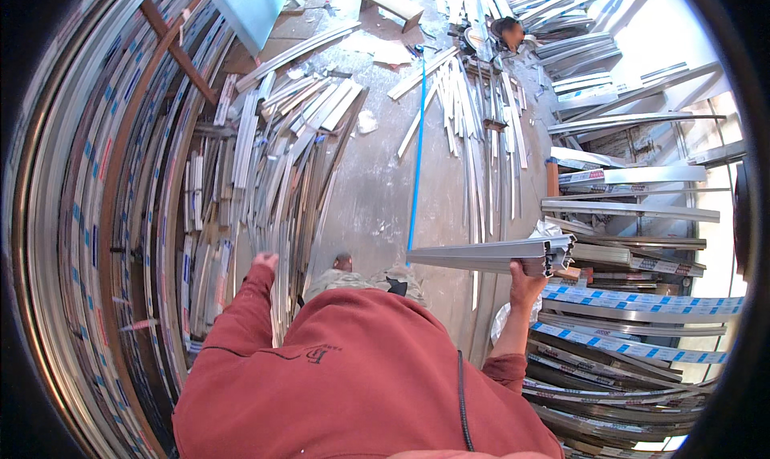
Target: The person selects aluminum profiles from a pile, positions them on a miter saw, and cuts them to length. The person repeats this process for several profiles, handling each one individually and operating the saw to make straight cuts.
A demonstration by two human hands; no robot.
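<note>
Bundled silvery metal profiles, with hollow, ribbed ends facing right, rest in my right hand. The hand wraps round them near that end, and their narrow far end points left across the front of my body. My left hand is stretched out to the left, beside long profiles stacked on the floor. Its fingers are too small and blurred to make out, and I see nothing in it. Below the hands is my red sweatshirt.
Racks of long profiles line the left, and more profiles jut from shelves on the right. A blue strip runs along the floor. Loose lengths lie farther off, near another person. A small bench stands at the back.
</note>
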